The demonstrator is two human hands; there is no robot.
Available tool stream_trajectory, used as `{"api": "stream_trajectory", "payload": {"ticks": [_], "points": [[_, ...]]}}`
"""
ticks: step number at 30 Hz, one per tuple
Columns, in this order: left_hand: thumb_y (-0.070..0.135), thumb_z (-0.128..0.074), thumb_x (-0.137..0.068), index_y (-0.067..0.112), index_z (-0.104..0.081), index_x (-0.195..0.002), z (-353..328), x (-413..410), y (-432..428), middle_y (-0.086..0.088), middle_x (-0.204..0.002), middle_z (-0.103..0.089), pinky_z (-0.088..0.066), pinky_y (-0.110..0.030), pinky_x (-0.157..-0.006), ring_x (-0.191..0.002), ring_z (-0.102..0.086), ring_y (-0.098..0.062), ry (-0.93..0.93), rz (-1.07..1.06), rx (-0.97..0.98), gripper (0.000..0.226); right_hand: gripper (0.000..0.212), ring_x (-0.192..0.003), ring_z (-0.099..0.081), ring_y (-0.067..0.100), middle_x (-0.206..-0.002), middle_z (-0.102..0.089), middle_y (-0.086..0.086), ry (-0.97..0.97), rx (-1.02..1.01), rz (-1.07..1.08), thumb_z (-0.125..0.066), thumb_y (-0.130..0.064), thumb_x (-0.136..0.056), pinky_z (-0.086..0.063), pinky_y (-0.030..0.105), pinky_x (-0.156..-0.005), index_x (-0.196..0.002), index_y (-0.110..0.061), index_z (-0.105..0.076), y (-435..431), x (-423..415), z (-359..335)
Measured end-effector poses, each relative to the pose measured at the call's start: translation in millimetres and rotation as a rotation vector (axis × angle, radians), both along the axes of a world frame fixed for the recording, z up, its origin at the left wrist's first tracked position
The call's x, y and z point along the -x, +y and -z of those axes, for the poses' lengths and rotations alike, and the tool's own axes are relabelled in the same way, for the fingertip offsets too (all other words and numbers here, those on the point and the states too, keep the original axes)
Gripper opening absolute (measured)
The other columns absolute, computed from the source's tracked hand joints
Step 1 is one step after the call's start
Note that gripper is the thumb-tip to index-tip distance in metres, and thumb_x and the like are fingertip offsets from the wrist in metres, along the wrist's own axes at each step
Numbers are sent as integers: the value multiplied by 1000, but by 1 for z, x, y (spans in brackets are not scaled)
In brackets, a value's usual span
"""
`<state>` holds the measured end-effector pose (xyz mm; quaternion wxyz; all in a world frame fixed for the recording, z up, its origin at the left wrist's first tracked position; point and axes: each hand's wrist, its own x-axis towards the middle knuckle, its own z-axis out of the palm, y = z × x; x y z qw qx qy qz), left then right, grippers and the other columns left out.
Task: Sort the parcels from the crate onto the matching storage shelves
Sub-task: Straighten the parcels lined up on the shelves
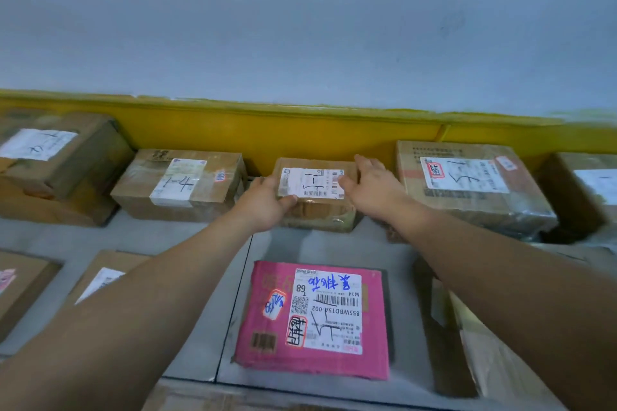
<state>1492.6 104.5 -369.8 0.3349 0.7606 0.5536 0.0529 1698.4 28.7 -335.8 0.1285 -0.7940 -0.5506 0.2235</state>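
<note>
I am in a parcel storeroom, like a courier pick-up point: a grey shelf (300, 243) against a wall (300, 27) with a yellow band (300, 137) carries 2 rows of taped cardboard parcels (140, 185), most bearing a printed barcode label (178, 183) with a big hand-written marker code.

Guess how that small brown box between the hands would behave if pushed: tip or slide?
Probably slides rather than tips: the small brown box is squat and seems to sit flat on the shelf. Likely stiff, though its front face looks dented. Its taped surface may be slick, so the left hand gripping its corner seems sensible.
</note>
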Motion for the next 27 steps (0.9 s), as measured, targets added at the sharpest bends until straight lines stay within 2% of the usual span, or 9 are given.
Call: {"api": "stream_trajectory", "payload": {"ticks": [2, 4, 8, 12, 15, 17, 20, 23, 27], "points": [[48, -56, -89, 25, -42, -144, -24, -5, -15, -9, -141, -43, -36, -37, -108, -130, -43, -28, 31, 54, -66, 61, 65, -145, -25, 33, -161, -23, 10, -56, -29, 24, -41, -47, -102, -26, 45, -115, -156, -16, -22, -19, -7, -13], [42, -55, -94, 19, -37, -147, -37, -13, -25, -11, -148, -35, -32, -35, -107, -134, -38, -29, 45, 82, -103, 62, 66, -146, -24, 32, -161, -22, 9, -99, -39, 75, -41, -48, -101, -24, 44, -117, -156, -17, -21, -39, -18, -22], [45, -54, -94, 20, -27, -152, -49, -40, -48, -9, -156, -26, -31, -36, -111, -138, -34, -29, 27, 156, -120, 69, 53, -141, -29, 36, -157, -28, 15, -162, 26, 129, -38, -39, -103, -27, 46, -116, -150, -16, -33, -74, -46, -32], [47, -55, -94, 21, -22, -153, -55, -74, -71, -3, -160, -20, -26, -36, -114, -144, -26, -26, -35, 225, -103, 72, 63, -140, -32, 32, -153, -36, 13, -197, 14, 251, -41, -51, -98, -27, 42, -113, -150, -16, -33, -92, -88, -33], [44, -55, -94, 21, -20, -154, -56, -107, -80, -2, -162, -15, -21, -37, -118, -146, -21, -22, -51, 265, -102, 72, 66, -146, -23, 30, -157, -31, 14, -269, 22, 257, -35, -54, -100, -19, 41, -118, -152, -13, -30, -100, -124, -31], [44, -54, -95, 21, -18, -154, -55, -132, -84, -3, -162, -12, -19, -38, -119, -148, -17, -22, -50, 268, -93, 73, 66, -146, -23, 29, -159, -28, 13, -259, 32, 245, -36, -52, -100, -20, 42, -119, -152, -13, -29, -100, -150, -26], [45, -52, -96, 23, -16, -154, -49, -165, -93, -3, -161, -15, -23, -39, -117, -146, -21, -24, -27, 238, -77, 72, 70, -142, -29, 34, -158, -29, 12, -220, 57, 246, -40, -57, -97, -30, 49, -115, -153, -17, -28, -94, -186, -17], [52, -47, -96, 29, -11, -154, -38, -188, -97, 1, -161, -14, -28, -42, -115, -143, -28, -25, -18, 126, -12, 73, 73, -142, -28, 37, -156, -28, 14, -227, 106, 218, -39, -62, -95, -31, 51, -113, -152, -19, -28, -86, -215, -9], [45, -45, -99, 31, -7, -155, -31, -205, -103, 1, -157, -29, -28, -31, -109, -139, -35, -23, -133, -34, 108, 69, 75, -142, -28, 39, -158, -19, 17, -51, 105, 223, -42, -61, -94, -32, 48, -112, -155, -25, -18, -75, -234, -1]]}}
